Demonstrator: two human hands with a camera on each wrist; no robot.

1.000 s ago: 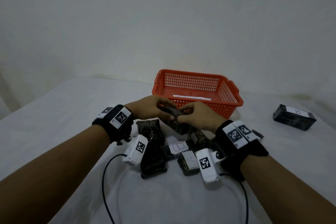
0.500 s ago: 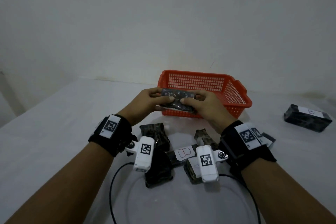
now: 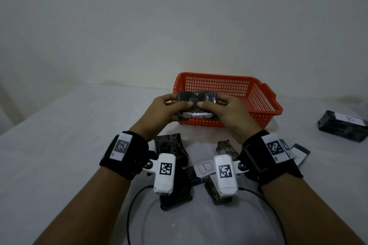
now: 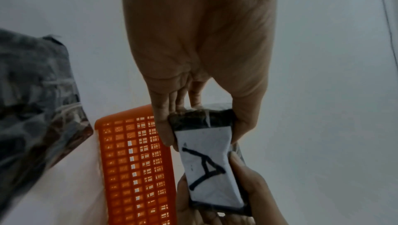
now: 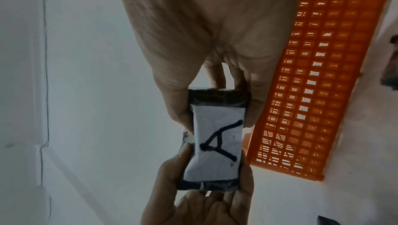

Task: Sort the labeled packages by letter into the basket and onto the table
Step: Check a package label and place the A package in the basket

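Both hands hold one dark wrapped package [image 3: 196, 95] by its ends, raised level with the near rim of the orange basket [image 3: 260, 87]. My left hand [image 3: 178, 101] grips the left end and my right hand [image 3: 213, 101] the right end, thumbs on the near side. Its white label faces down in the head view. The left wrist view shows that label [image 4: 206, 165] marked A, and the right wrist view shows it too [image 5: 217, 142]. Several dark packages lie on the table under my wrists, one [image 3: 205, 168] labelled B.
A dark package [image 3: 342, 127] with a white label lies alone on the white table [image 3: 59, 145] at the right. Another labelled package [image 3: 298, 152] pokes out beside my right wrist. Black cables loop on the table near me. A white wall stands behind the basket.
Both hands have lifted the package off the pile, up and away from me to the basket's near rim. It has been turned so its label faces down.
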